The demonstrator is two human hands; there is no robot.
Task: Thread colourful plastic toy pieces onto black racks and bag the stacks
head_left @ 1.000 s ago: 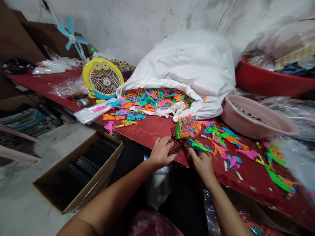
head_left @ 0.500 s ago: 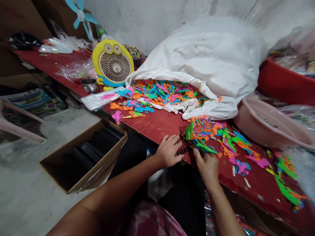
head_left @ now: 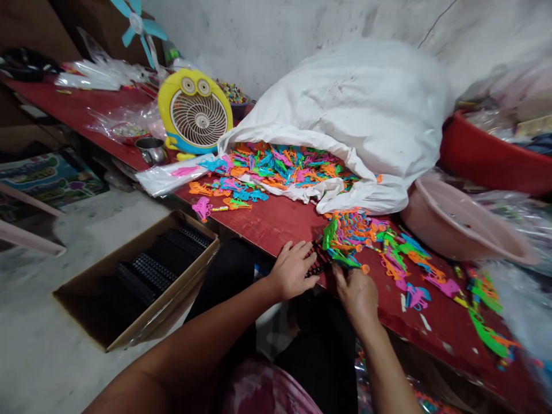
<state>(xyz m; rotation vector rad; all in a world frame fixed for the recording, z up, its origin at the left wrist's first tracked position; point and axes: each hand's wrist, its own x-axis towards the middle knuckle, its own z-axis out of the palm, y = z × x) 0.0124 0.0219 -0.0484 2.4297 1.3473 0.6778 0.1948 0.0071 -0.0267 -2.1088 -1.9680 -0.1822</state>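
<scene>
My left hand [head_left: 292, 270] lies on the left part of a black plastic grid rack [head_left: 318, 257] at the table's front edge, fingers stretched and apart. My right hand [head_left: 359, 296] is at the rack's right end, its fingers curled in; what they hold is hidden. Just beyond it, small plastic toys [head_left: 349, 233] in green, orange, pink and blue stand packed in a row on the rack. More loose toys [head_left: 401, 259] lie to the right. Behind, a large white sack [head_left: 345, 109] lies with its mouth towards me, full of the same toys.
Below left stands a cardboard box [head_left: 202, 259] of black racks. A yellow fan [head_left: 200, 121], a metal cup [head_left: 152, 150] and plastic bags [head_left: 168, 178] are on the red table [head_left: 284, 218]. A pink basin [head_left: 466, 230] and a red tub [head_left: 487, 152] stand right.
My right hand has moved slightly down and left, and the green toy near its fingers sits lower and closer to the row. My left hand stays on the rack. The view has shifted slightly.
</scene>
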